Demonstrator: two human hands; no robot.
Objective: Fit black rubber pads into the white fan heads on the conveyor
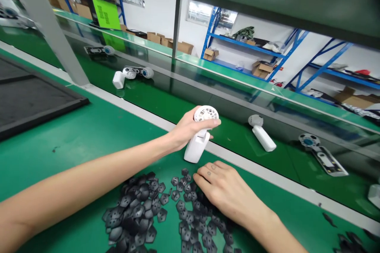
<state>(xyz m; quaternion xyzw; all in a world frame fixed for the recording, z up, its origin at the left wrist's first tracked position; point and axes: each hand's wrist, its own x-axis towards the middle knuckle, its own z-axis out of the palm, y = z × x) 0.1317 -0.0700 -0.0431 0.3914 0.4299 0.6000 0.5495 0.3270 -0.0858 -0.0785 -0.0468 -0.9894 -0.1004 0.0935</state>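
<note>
My left hand [185,128] is closed around the head of a small white handheld fan [197,148], its slotted round grille facing up and its handle pointing down toward the table. Beside it and lower, my right hand [221,184] rests at a spread of small black pentagon-shaped plastic pieces [192,221]. Its fingers are curled down and their tips are mostly hidden, so what they hold, if anything, does not show. A denser heap of the same black pieces [135,209] lies under my left forearm.
Beyond a pale rail [142,116] runs a green belt carrying a white fan [263,136], an opened fan body [323,156] and more fan parts [133,74]. A black tray [35,95] is at left; a grey post [50,27] rises there. More black pieces [350,243] lie at lower right.
</note>
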